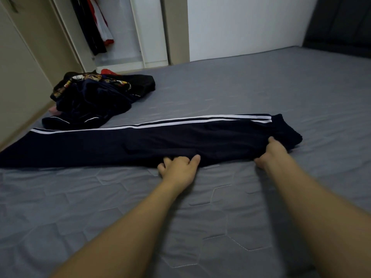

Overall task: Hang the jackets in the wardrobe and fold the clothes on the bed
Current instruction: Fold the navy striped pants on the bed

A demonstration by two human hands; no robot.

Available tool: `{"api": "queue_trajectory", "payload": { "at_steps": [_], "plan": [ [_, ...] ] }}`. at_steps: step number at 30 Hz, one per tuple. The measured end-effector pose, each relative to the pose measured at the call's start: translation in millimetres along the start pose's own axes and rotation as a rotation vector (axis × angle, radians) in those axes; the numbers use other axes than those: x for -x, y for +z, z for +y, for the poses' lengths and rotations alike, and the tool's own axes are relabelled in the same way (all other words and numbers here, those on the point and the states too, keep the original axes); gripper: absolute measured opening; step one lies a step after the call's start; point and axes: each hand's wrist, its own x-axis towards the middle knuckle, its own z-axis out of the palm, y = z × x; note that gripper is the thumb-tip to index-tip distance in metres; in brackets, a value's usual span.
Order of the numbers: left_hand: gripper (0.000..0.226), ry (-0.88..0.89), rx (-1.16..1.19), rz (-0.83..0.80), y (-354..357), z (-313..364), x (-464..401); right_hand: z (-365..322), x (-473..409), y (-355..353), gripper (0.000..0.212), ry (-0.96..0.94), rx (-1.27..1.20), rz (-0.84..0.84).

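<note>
I have the track pants laid lengthwise across the bed, legs stacked one on the other, the waistband at the right and the cuffs running off toward the left edge of view. My left hand is curled closed on the near hem around the middle of the pants, thumb on top and the other fingers tucked into the cloth; my right hand pinches the near edge close to the waistband, thumb over and the rest under. To do this fold well, I judge I should pull the near edge taut between both hands first, so the legs lie flush and the twin white side stripes stay straight along the far edge, then smooth outward before bringing cuffs to waist. The fabric looks like a smooth, slightly slack navy knit, with a ribbed, gathered waistband, and will likely slide on the quilted grey mattress cover. A rumpled heap of dark clothes waits near the bed's far left corner, with jackets hanging in the open wardrobe beyond.
</note>
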Motion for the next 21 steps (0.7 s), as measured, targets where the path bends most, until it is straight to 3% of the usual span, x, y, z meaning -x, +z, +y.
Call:
{"api": "queue_trajectory", "payload": {
  "at_steps": [3,4,8,12,14,15,16,17,18,19,21],
  "plan": [
    [0.038,-0.154,0.664,-0.049,1.1,7.0,6.9,2.9,7.4,-14.9,0.045,-0.157,0.105,0.018],
    [0.031,-0.167,0.779,-0.069,0.0,8.6,10.8,-3.5,3.8,-18.4,0.046,-0.181,0.107,0.041],
    [0.027,-0.177,0.654,-0.140,1.1,7.5,19.2,-23.6,-2.3,-21.4,0.041,-0.051,-0.052,0.167],
    [0.021,-0.295,0.676,-0.225,-2.7,10.4,28.4,-3.5,20.6,-15.1,0.035,-0.142,-0.099,0.095],
    [0.036,-0.308,0.571,-0.389,-12.5,10.2,38.8,6.4,26.3,-12.7,0.050,-0.255,-0.043,0.161],
    [0.043,-0.237,0.412,-0.387,-17.6,7.4,43.1,10.9,28.6,-10.6,0.059,-0.393,0.038,0.252],
    [0.046,-0.121,0.211,-0.257,-23.2,3.2,45.5,16.6,34.0,-8.4,0.066,-0.597,0.256,0.332],
    [0.043,0.054,-0.011,-0.002,-28.6,-3.1,45.8,25.8,39.6,-7.9,0.072,-0.828,0.569,0.368],
    [0.035,0.229,-0.180,0.219,-33.5,-9.0,43.8,36.7,44.5,-9.7,0.075,-1.050,0.867,0.325],
    [0.027,0.359,-0.240,0.310,-36.8,-13.8,38.4,48.0,49.3,-10.5,0.072,-1.213,1.108,0.199],
    [0.029,0.376,-0.204,0.128,-39.8,-26.1,13.8,67.1,52.0,-9.3,0.059,-1.296,1.493,-0.106]
  ]
}}
